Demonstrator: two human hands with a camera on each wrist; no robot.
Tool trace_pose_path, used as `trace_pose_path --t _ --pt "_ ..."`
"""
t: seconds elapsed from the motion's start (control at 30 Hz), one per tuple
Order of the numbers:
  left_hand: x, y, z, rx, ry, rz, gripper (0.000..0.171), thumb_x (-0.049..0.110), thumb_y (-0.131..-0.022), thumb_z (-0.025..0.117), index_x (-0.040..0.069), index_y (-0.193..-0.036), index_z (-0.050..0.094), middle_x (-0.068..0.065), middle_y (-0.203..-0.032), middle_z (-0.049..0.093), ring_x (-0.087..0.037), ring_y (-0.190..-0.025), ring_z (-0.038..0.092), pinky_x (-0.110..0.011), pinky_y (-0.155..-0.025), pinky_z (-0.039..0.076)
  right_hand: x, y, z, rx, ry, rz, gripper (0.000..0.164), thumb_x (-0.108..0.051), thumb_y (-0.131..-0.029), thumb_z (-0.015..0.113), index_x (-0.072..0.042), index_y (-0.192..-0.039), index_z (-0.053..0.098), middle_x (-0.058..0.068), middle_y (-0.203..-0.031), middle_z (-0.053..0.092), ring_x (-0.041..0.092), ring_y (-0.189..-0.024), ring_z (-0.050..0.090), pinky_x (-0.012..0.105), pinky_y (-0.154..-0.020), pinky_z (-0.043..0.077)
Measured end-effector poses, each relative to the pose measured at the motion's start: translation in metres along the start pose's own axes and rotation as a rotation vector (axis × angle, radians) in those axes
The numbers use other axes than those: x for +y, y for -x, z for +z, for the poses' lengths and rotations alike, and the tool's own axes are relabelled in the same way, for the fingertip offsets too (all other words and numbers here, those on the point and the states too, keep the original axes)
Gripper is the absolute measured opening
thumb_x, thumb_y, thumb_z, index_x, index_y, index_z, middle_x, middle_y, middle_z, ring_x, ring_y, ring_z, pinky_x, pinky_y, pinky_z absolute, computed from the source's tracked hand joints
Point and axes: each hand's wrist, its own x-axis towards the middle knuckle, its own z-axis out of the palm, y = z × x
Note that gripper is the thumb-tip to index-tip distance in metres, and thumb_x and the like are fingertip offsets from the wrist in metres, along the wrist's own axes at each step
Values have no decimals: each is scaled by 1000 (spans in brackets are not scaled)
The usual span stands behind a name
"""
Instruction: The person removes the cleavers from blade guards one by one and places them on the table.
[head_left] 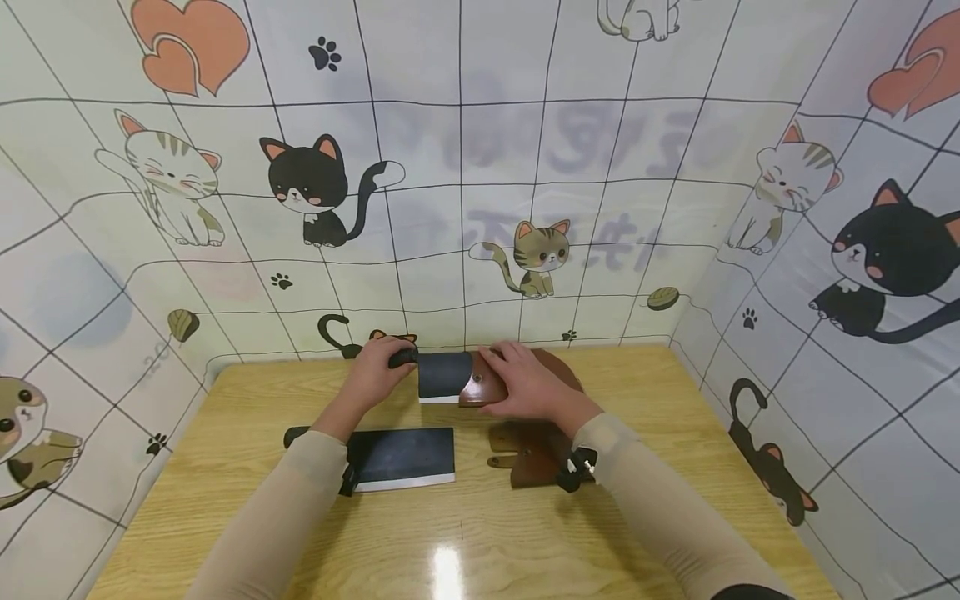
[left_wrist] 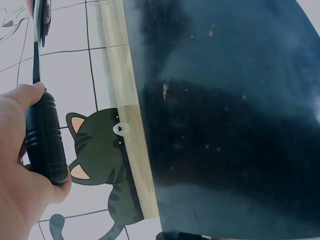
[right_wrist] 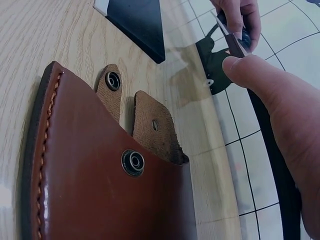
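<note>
My left hand (head_left: 375,372) grips the black handle (left_wrist: 46,137) of a cleaver (head_left: 442,372) at the table's far edge. The dark blade, with a bright cutting edge below, is partly inside a brown leather sheath (head_left: 489,388). My right hand (head_left: 527,382) holds that sheath, with the thumb on its near face. A second cleaver (head_left: 408,454) lies flat on the table, under my left forearm; its blade fills much of the left wrist view. Below my right wrist lies another brown sheath (right_wrist: 105,160), with stitched edge, metal snap (right_wrist: 133,162) and strap (right_wrist: 110,87).
The wooden table (head_left: 480,521) ends close behind the held cleaver. White cloth walls (head_left: 465,167) with cat drawings stand at the back and on both sides. The lying cleaver and sheath sit apart, side by side, nearer to me.
</note>
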Motion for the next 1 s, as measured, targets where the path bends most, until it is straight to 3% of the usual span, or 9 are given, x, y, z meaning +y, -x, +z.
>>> trace_pose_path --t 0.13,0.4,0.53,0.83,1.0 --pt "0 0 -1 7 4 0 36 16 -102 84 5 -135 76 -19 -135 73 -44 -126 66 -60 -102 56 -1 1 -2 14 -7 -7 114 -67 -87 83 -7 -172 37 14 -163 44 34 -149 41 53 -123 40" --pt "3 2 -2 2 7 -1 37 17 -102 83 4 -136 76 -19 -135 72 -44 -125 65 -60 -100 57 1 4 -4 4 -14 3 114 -67 -87 82 -12 -175 34 12 -164 43 32 -150 40 52 -122 41" --pt "1 4 -3 -5 0 -33 38 18 -103 83 6 -138 75 -20 -139 70 -45 -130 63 -61 -103 55 4 5 -3 4 -28 4 114 -68 -88 82 -11 -174 35 10 -164 42 31 -150 39 52 -121 42" --pt "-12 9 -5 1 12 -56 40 18 -102 83 5 -140 74 -17 -135 73 -45 -129 63 -62 -102 55 9 12 -8 -12 -72 -10 114 -64 -88 88 -14 -175 34 13 -169 40 35 -154 36 56 -123 40" --pt "-18 10 -7 -16 10 -51 40 20 -102 83 7 -139 75 -16 -133 73 -44 -128 64 -62 -101 55 11 14 -9 -31 -68 -21 114 -70 -89 84 -15 -175 34 15 -169 39 36 -154 35 57 -124 38"
